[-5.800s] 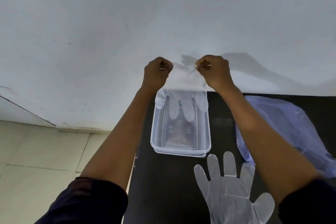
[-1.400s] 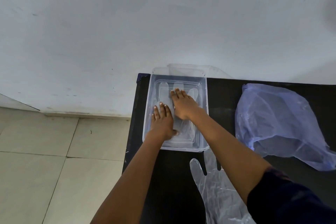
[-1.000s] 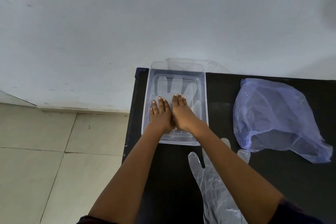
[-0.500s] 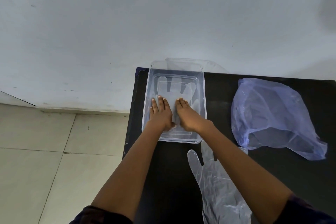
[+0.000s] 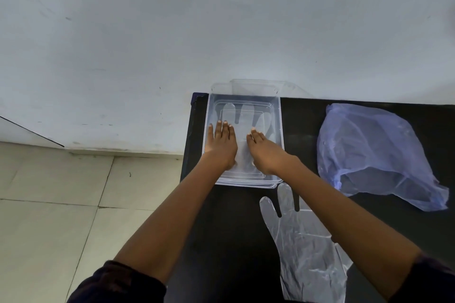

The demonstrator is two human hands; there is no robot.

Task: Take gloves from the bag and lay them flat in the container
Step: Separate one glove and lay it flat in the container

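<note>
A clear plastic container [image 5: 278, 115] stands at the far left corner of the black table. A thin clear glove [image 5: 247, 115] lies flat inside it, fingers pointing at the wall. My left hand [image 5: 221, 146] rests palm down on the glove's left side, fingers straight. My right hand [image 5: 264, 154] presses palm down on its right side. A second clear glove [image 5: 302, 241] lies flat on the table in front of the container, partly under my right forearm. The pale blue plastic bag [image 5: 374, 152] lies crumpled to the right.
The black table [image 5: 231, 224] ends at its left edge beside the container, with a tiled floor [image 5: 61, 216] below. A white wall [image 5: 221, 32] rises right behind the table. A clear lid [image 5: 256, 86] leans against the wall behind the container.
Earlier both hands held the glove up above the container; it now lies inside. Over the last second my hands slid apart across the glove, the right one moving right.
</note>
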